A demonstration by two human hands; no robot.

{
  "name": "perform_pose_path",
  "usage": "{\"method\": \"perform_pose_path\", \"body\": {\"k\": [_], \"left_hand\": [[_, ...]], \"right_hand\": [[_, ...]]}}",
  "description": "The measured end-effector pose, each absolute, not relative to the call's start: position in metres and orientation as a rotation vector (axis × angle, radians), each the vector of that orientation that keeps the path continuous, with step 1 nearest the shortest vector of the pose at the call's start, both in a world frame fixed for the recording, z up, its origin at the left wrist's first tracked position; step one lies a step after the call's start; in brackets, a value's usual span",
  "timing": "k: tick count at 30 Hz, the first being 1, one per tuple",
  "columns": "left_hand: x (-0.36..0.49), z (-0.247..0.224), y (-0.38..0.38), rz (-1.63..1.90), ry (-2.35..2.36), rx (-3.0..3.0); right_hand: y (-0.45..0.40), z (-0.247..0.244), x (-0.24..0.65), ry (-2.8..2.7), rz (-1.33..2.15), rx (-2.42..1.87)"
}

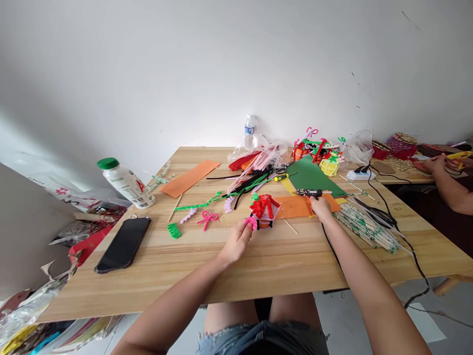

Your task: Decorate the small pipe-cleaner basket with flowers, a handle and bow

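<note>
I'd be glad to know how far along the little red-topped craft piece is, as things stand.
The craft piece already has its red top and green curl. The left hand holds a pink piece at its side; the right hand holds a black tool. Possibly left to add: the loose pink bow and green coil. Whether the pink piece is fixed, I can't tell.

Head-worn view, facing forward and down.
</note>
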State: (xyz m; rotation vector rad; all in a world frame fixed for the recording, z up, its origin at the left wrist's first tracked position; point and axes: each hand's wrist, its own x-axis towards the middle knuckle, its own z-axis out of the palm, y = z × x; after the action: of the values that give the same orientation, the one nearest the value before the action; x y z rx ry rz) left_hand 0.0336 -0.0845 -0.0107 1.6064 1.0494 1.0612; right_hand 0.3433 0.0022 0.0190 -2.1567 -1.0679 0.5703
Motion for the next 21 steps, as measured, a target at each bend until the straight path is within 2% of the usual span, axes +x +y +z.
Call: {"method": "perform_pose_path", "body": {"k": [7, 9, 13, 21], "left_hand": [[0.035, -0.007, -0.090, 1.027, 1.014, 1.734], [0.035, -0.006, -0.092, 1.028, 1.007, 1.745], [0.036, -0.004, -0.095, 1.031, 1.016, 1.742], [0.037, -0.003, -0.097, 1.051, 0.965, 1.737]], "right_hand": [[-0.021, 0.042, 0.316, -1.374, 0.239, -2.342], [-0.043, 0.051, 0.296, -1.542, 0.154, -2.233], [-0.084, 0.056, 0.258, -1.911, -0.158, -1.730], [-0.129, 0.053, 0.228, -1.830, 0.191, -1.200]]}}
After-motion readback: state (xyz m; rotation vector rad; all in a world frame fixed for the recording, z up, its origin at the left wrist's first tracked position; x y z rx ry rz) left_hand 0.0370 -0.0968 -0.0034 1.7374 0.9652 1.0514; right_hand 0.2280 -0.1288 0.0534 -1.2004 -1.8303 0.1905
